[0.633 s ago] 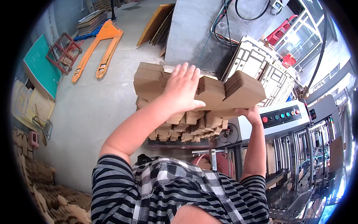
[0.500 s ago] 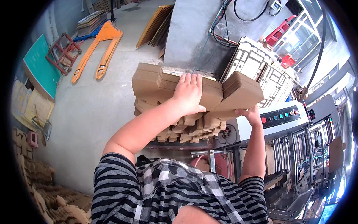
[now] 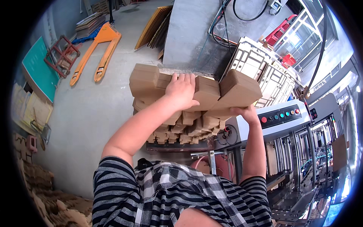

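Between my two hands is a thick bundle of brown die-cut cardboard blanks [image 3: 207, 99], its notched edges lined up. My left hand [image 3: 181, 91] lies over the bundle's upper edge near the middle, its fingers bent over the far side and its thumb on the near face. At the lower right corner, my right hand [image 3: 247, 113] grips the bundle, thumb on the near face; its other fingers are mostly hidden. Directly below, more cardboard blanks [image 3: 189, 132] are stacked in uneven layers on a dark base [image 3: 177, 146].
Close on the right stands a machine with a button panel [image 3: 280, 116]. A pink bucket [image 3: 223, 166] sits below the stack. An orange pallet jack [image 3: 107, 36] is at the far left, and white patterned boards [image 3: 247, 58] lean beyond the bundle. Cardboard piles [image 3: 62, 206] lie lower left.
My left hand has slid a little left along the bundle's top edge. The bundle and my right hand have shifted slightly left in view, along with the whole scene.
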`<state>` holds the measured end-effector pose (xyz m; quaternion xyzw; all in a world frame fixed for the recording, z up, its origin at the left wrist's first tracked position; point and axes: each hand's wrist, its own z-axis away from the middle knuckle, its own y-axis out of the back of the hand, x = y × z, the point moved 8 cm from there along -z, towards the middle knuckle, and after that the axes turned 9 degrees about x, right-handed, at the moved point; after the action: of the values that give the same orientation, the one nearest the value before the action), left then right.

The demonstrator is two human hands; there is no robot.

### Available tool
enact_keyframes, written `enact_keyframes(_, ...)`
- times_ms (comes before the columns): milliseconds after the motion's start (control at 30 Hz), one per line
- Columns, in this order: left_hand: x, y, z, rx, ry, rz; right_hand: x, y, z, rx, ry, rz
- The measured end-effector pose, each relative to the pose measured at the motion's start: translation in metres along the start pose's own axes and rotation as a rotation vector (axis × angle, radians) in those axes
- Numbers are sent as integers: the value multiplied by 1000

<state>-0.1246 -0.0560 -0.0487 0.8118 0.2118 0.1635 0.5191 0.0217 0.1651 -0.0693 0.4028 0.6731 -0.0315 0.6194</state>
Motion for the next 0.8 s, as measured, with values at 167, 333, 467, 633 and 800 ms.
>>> enact_keyframes(167, 3, -10, -4, -130, 20, 8, 2, 2, 0, 5, 19, 77)
enact_keyframes(333, 2, -9, 0, 173, -44, -65, 8, -3, 1, -12, -63, 38)
enact_keyframes(467, 3, -5, -1, 95, -91, 27, 0, 3, 5, -35, -64, 114)
enact_keyframes(633, 4, -4, 0, 84, -98, 40, -26, 38, 12, 23, -33, -315)
enact_keyframes(800, 2, -5, 0, 89, -78, 34, -43, 72, 20, 190, 21, -134)
